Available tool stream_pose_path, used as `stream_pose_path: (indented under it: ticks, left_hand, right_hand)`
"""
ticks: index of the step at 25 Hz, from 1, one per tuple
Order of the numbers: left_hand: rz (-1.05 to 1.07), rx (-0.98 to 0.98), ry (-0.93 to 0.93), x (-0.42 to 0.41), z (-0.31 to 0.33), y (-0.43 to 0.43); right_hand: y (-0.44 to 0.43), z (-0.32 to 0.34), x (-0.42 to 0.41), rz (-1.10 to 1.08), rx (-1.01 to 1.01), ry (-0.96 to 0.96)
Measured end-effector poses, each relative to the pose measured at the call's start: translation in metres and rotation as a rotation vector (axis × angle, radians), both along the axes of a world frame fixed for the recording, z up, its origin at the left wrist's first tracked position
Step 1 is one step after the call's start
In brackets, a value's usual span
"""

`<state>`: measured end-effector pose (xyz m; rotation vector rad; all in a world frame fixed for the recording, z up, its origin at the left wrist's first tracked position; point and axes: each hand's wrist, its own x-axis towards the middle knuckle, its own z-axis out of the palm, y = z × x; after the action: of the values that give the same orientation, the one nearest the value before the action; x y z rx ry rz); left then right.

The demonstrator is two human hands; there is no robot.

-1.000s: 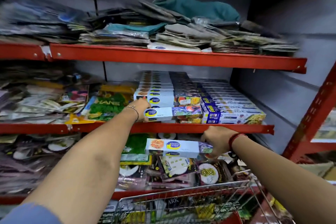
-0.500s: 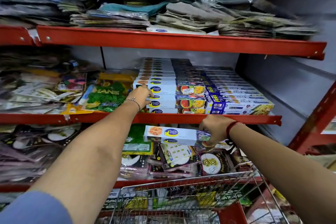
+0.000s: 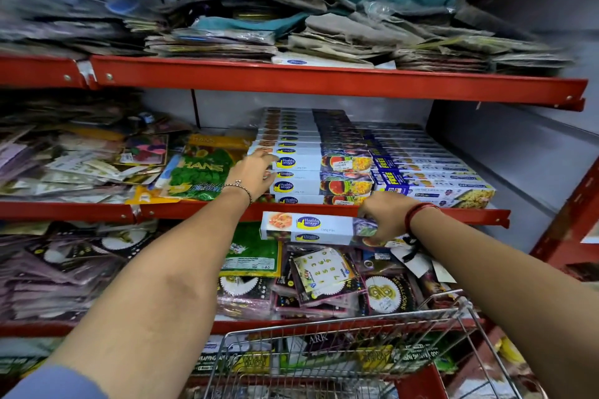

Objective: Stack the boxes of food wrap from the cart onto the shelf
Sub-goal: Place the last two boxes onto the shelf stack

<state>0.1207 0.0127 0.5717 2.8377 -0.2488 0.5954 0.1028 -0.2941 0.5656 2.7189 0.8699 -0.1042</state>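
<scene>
A stack of white food wrap boxes (image 3: 301, 168) with blue-yellow logos lies on the middle red shelf (image 3: 421, 212). My left hand (image 3: 254, 175) rests against the left end of the stack's front boxes, fingers spread on them. My right hand (image 3: 385, 215) grips the right end of two more white food wrap boxes (image 3: 308, 227), held level just below the shelf's front edge. The wire cart (image 3: 340, 330) is at the bottom, directly under my arms, with packets visible inside.
Blue food wrap boxes (image 3: 431, 178) fill the shelf right of the white stack. Green balloon packets (image 3: 201, 172) and loose packets lie to its left. The top shelf holds cloth and flat packs; the lower shelf holds party packets (image 3: 324, 278). A red rack post (image 3: 570, 214) stands right.
My left hand has pushed the front boxes back into the stack and slid up along its left end. The right hand keeps the two boxes just under the shelf edge. The view has tilted slightly.
</scene>
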Motion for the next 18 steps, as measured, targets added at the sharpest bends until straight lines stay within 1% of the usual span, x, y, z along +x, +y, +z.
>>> stream_pose_path:
  ticks: [2, 7, 9, 11, 12, 14, 18]
  left_hand:
    - [-0.002, -0.045, -0.080, -0.011, 0.008, 0.010]
    - [0.014, -0.110, -0.164, -0.024, 0.020, 0.043]
    - [-0.045, -0.032, -0.136, -0.023, 0.020, 0.050]
    - [-0.092, 0.101, -0.045, -0.020, 0.016, 0.045]
    - [-0.093, 0.136, -0.006, -0.018, 0.011, 0.041]
    - [-0.043, 0.138, 0.039, -0.011, 0.003, 0.035]
    - [0.031, 0.079, -0.017, -0.002, -0.002, 0.027]
  right_hand:
    - [0.006, 0.019, 0.006, -0.002, 0.008, -0.031]
    - [0.037, 0.073, 0.034, -0.025, 0.042, -0.133]
    - [0.048, 0.080, 0.050, -0.059, 0.023, -0.146]
    - [0.056, 0.079, 0.066, -0.078, 0.017, -0.131]
    - [0.058, 0.076, 0.072, -0.078, 0.014, -0.127]
    - [0.060, 0.069, 0.080, -0.091, 0.022, -0.126]
    - [0.053, 0.060, 0.085, -0.084, 0.076, -0.171]
